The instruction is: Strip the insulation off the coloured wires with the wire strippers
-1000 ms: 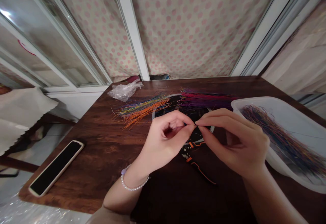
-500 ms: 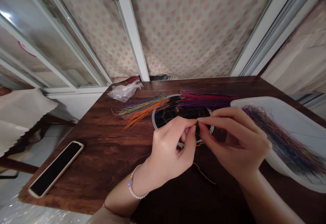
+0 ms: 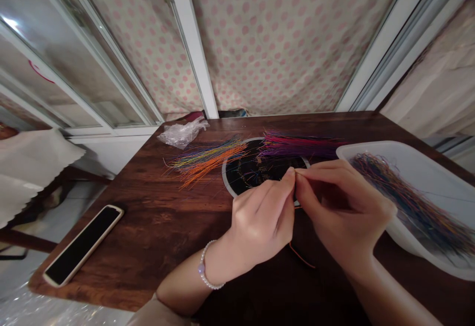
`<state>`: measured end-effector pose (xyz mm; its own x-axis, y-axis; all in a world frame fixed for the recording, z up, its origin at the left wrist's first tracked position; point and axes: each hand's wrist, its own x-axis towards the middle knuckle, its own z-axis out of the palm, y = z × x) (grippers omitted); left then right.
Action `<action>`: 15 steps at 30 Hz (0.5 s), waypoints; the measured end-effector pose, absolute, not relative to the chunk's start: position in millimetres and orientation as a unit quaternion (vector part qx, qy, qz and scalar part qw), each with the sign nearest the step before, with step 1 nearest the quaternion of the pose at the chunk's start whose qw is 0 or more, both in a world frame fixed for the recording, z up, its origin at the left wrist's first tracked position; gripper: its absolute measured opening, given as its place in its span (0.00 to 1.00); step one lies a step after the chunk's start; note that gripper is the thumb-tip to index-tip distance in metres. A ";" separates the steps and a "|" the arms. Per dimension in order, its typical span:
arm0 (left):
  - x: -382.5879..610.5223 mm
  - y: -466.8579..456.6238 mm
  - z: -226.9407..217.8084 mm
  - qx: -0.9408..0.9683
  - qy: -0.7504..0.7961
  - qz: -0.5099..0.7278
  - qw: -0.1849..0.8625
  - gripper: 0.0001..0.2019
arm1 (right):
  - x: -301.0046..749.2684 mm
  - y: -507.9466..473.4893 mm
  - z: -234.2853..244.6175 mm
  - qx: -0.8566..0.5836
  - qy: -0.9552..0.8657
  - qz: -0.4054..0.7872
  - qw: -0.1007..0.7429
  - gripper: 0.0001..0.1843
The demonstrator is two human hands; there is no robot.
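My left hand and my right hand meet above the table, their fingertips pinching a very fine strand between them. The strand is barely visible. Just behind them lies a round black mat with a white rim. A magenta and purple fibre bundle lies across its far edge, and an orange and multicoloured bundle lies at its left. A thin orange line shows on dark cloth below my hands.
A translucent plastic tub holding a mass of multicoloured strands sits at the table's right edge. A phone lies near the left edge of the wooden table. A crumpled plastic bag lies at the back.
My left hand has moved right and slightly up, its fingertips now close against my right hand's. It covers more of the black mat's near rim. My right hand has shifted little.
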<state>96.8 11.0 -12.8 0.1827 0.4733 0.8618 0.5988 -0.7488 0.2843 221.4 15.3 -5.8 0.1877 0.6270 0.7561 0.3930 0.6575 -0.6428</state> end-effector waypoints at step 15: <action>96.2 19.1 -18.4 -0.780 -0.330 -0.527 0.068 0.14 | 220.7 15.2 -2.2 -0.397 -0.583 0.221 0.674 0.08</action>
<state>96.2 19.1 -18.4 0.2263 0.4427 0.8676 0.5857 -0.7736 0.2420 220.7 15.2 -2.2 0.2230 0.7609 0.6093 0.1650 0.5866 -0.7929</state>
